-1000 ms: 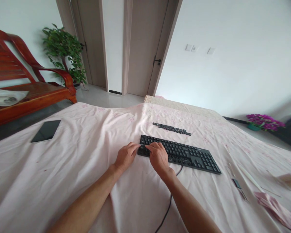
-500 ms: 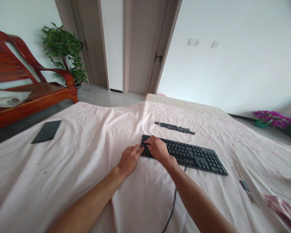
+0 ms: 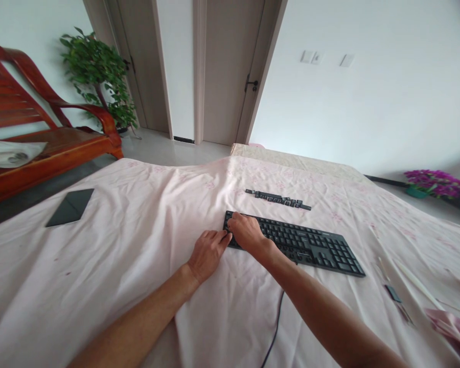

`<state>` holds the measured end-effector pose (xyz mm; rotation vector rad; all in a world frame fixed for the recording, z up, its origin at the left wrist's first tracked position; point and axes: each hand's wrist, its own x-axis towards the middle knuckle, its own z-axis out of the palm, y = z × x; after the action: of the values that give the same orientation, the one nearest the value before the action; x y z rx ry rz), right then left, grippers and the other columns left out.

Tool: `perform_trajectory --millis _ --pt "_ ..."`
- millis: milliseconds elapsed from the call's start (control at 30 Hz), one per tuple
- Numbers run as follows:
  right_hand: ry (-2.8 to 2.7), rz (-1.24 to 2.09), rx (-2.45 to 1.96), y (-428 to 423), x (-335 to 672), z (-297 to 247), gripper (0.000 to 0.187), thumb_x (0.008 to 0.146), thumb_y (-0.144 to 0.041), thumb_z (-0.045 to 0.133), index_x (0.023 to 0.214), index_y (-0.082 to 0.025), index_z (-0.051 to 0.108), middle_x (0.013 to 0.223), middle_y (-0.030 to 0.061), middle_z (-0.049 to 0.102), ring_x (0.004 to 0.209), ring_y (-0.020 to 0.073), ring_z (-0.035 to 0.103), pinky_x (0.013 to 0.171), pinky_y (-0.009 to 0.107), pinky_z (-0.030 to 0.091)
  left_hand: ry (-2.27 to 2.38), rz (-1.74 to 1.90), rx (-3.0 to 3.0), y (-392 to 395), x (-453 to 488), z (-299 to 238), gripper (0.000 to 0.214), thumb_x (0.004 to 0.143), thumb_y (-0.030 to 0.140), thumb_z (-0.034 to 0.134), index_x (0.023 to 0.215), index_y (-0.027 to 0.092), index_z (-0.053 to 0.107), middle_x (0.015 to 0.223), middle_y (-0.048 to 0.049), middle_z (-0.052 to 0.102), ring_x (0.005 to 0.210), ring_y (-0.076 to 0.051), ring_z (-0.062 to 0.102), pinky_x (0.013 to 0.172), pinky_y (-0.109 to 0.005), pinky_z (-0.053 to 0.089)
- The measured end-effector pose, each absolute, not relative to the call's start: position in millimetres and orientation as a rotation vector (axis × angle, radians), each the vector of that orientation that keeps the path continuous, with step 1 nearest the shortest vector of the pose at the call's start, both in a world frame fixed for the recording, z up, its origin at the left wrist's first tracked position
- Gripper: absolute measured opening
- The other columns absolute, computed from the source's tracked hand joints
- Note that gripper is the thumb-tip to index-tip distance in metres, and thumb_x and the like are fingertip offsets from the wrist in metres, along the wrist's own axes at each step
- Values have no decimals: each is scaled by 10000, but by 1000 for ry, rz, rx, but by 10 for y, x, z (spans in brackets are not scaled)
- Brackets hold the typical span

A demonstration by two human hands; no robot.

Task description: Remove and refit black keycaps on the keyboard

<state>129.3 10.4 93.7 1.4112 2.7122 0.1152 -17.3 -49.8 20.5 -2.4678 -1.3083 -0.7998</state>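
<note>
A black computer keyboard [image 3: 322,250] lies at a slant on the cloth, several keys off its near rows. My left hand [image 3: 208,253] rests at its left end, fingertips and thumb closed on the edge near the front corner. Across the left part of the keys lies my right hand [image 3: 247,232]. Its fingers are curled and pinched close to the key surface, and they hide whatever is between them. Behind the keyboard, loose black keycaps [image 3: 278,199] sit in a slanting line.
A pink floral cloth [image 3: 138,255] covers the table. At the left lies a dark phone or tablet [image 3: 71,207]. A small dark-handled tool [image 3: 393,293], a pale stick [image 3: 419,285] and a pink cloth [image 3: 446,323] lie at the right. The keyboard cable [image 3: 278,322] runs toward me.
The view has shifted slightly. My right fingers have curled in more over the keyboard's left end. My left hand stays at the edge, and the keycap line is unchanged.
</note>
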Motion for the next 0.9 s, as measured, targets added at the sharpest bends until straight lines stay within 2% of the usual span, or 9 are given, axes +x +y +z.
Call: perform_trajectory --millis 233,433,567,700,900 --pt "2713 127 1557 14 1252 894 168 858 -123 498 939 -171 638 1049 110 589 875 197 624 687 264 466 -1398 -646 -2488 -526 -126 272 276 939 175 413 1148 186 594 1031 -92 640 905 -208 578 796 -375 455" --pt "2833 -97 1853 -14 1476 827 262 957 -251 402 978 -229 662 1026 41 608 880 138 610 717 222 435 -1403 -645 -2507 -527 -129 279 301 936 163 411 1195 190 562 1069 -95 634 941 -210 585 818 -379 446" --pt "2971 -200 1916 -140 1594 756 228 934 -266 471 1032 -258 676 1020 19 625 935 131 587 796 210 426 -1460 -683 -2520 -534 -167 284 342 917 154 451 1240 225 540 1147 -80 615 946 -204 587 835 -376 444" --pt "3020 -145 1861 -264 1580 704 203 911 -289 530 1048 -267 677 980 16 624 945 143 567 819 221 423 -1576 -798 -2511 -524 -214 282 399 899 115 457 1262 263 533 1135 -53 620 933 -190 590 837 -351 450" --pt "2932 -4 1810 -296 1493 700 168 894 -269 564 1017 -275 678 987 24 620 922 158 561 779 234 421 -1709 -956 -2458 -486 -261 250 408 887 84 439 1241 251 555 1059 -48 648 915 -183 600 830 -327 458"
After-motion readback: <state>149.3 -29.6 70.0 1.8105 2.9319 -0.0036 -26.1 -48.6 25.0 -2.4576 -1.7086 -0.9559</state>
